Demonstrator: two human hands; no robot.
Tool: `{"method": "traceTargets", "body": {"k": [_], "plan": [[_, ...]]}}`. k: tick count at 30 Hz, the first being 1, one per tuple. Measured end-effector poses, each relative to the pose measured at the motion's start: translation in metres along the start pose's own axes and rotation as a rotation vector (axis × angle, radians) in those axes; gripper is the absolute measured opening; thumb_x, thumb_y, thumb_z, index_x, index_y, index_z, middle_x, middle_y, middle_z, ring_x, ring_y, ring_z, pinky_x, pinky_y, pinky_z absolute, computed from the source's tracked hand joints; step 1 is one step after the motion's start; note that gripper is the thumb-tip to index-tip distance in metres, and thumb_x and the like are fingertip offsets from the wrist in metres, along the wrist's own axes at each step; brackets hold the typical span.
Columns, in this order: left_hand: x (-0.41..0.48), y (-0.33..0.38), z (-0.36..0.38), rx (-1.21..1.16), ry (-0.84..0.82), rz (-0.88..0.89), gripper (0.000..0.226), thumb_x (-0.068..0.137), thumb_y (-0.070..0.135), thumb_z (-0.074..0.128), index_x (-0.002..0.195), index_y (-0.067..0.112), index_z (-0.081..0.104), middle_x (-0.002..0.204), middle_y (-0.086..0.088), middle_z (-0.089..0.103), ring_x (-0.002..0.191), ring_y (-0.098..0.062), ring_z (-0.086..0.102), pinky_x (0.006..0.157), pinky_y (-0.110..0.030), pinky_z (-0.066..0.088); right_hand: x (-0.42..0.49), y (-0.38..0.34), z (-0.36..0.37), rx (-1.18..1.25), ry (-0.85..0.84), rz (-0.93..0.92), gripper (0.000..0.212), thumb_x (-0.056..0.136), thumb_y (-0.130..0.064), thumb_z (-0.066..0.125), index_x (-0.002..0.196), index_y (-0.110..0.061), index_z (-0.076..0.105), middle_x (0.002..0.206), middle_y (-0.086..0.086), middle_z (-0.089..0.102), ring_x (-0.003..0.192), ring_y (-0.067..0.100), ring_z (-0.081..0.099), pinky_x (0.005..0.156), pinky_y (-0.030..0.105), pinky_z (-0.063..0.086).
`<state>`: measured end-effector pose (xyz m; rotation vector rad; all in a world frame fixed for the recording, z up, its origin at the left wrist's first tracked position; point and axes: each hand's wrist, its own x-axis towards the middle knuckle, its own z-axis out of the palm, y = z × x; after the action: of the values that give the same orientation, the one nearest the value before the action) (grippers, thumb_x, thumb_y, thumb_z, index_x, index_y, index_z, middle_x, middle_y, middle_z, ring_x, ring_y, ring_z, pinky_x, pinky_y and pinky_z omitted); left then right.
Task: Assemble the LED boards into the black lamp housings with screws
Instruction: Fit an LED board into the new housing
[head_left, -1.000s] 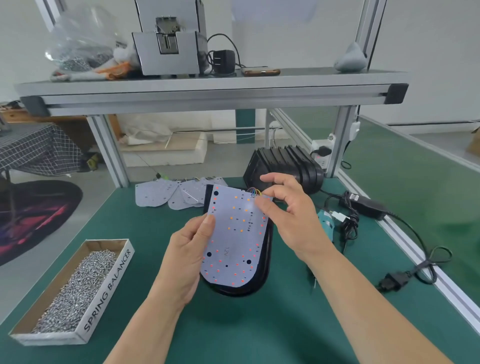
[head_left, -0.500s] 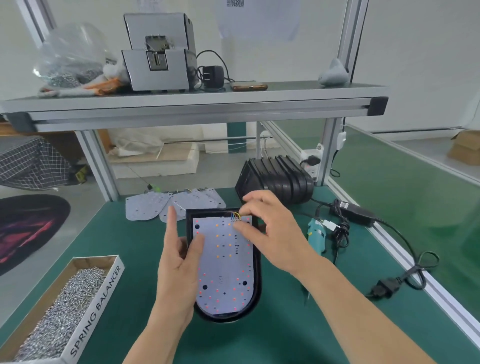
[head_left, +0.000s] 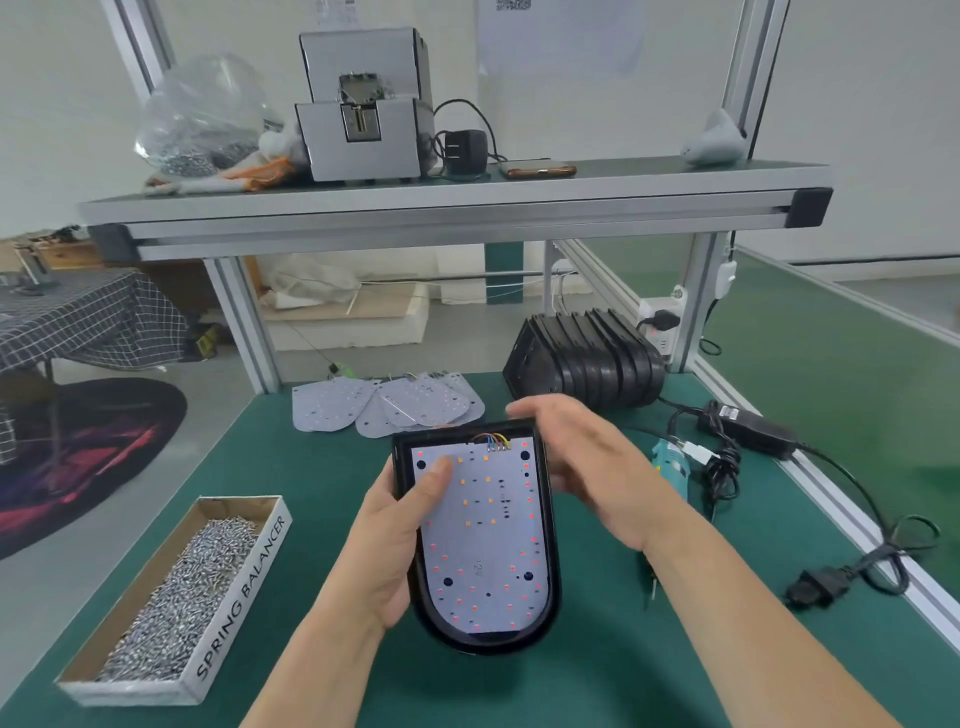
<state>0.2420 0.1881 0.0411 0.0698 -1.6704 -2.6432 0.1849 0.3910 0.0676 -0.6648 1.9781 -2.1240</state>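
Observation:
A white LED board (head_left: 485, 540) with red and orange dots lies inside a black lamp housing (head_left: 549, 561) at the centre of the green mat. My left hand (head_left: 400, 530) grips the housing's left edge, thumb pressed on the board's upper left. My right hand (head_left: 587, 467) hovers by the housing's upper right corner, fingers apart and blurred. Coloured wires (head_left: 493, 440) leave the board's top edge. A cardboard box of screws (head_left: 182, 592) sits to the left.
Spare LED boards (head_left: 384, 405) lie behind the housing, next to a stack of black housings (head_left: 587, 364). A teal electric screwdriver (head_left: 670, 465), power adapter (head_left: 748, 428) and cables lie at the right. A shelf (head_left: 452, 208) spans overhead.
The board has dropped flat into the housing. My left hand shifted from lying on the board to gripping the housing's left edge. My right hand let go of the top edge and drew right.

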Motion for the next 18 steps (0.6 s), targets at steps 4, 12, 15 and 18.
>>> {"method": "traceTargets", "body": {"k": [4, 12, 15, 18], "plan": [[-0.002, 0.001, 0.005, -0.012, -0.047, -0.043, 0.05, 0.071, 0.039, 0.083, 0.117, 0.021, 0.072, 0.123, -0.012, 0.072, 0.11, -0.03, 0.071, 0.079, -0.039, 0.06, -0.006, 0.003, -0.001, -0.056, -0.164, 0.121, 0.041, 0.099, 0.007, 0.046, 0.119, -0.023, 0.067, 0.113, -0.012, 0.074, 0.096, 0.013, 0.066, 0.081, 0.023, 0.054], [-0.007, 0.006, 0.012, 0.051, -0.058, -0.05, 0.044, 0.061, 0.028, 0.092, 0.101, 0.017, 0.076, 0.114, -0.017, 0.074, 0.097, -0.032, 0.074, 0.073, -0.038, 0.06, -0.011, 0.013, 0.016, -0.355, -0.121, 0.037, 0.049, 0.09, 0.013, 0.054, 0.068, -0.028, 0.07, 0.069, -0.029, 0.066, 0.065, -0.007, 0.057, 0.065, 0.011, 0.047], [-0.007, 0.013, 0.013, 0.052, -0.059, -0.048, 0.046, 0.06, 0.028, 0.093, 0.101, 0.017, 0.076, 0.113, -0.017, 0.075, 0.095, -0.033, 0.075, 0.072, -0.039, 0.06, -0.018, 0.006, 0.023, -0.051, -0.245, 0.081, 0.056, 0.085, -0.003, 0.055, 0.091, -0.055, 0.075, 0.093, -0.029, 0.073, 0.087, -0.01, 0.068, 0.074, 0.011, 0.052], [-0.008, 0.017, 0.014, 0.027, -0.047, -0.039, 0.045, 0.062, 0.027, 0.094, 0.102, 0.015, 0.076, 0.112, -0.018, 0.075, 0.093, -0.034, 0.075, 0.07, -0.04, 0.061, -0.013, 0.013, 0.024, -0.162, -0.168, 0.05, 0.039, 0.08, -0.005, 0.056, 0.08, -0.038, 0.077, 0.083, -0.023, 0.073, 0.076, -0.007, 0.065, 0.07, 0.015, 0.051]]}}
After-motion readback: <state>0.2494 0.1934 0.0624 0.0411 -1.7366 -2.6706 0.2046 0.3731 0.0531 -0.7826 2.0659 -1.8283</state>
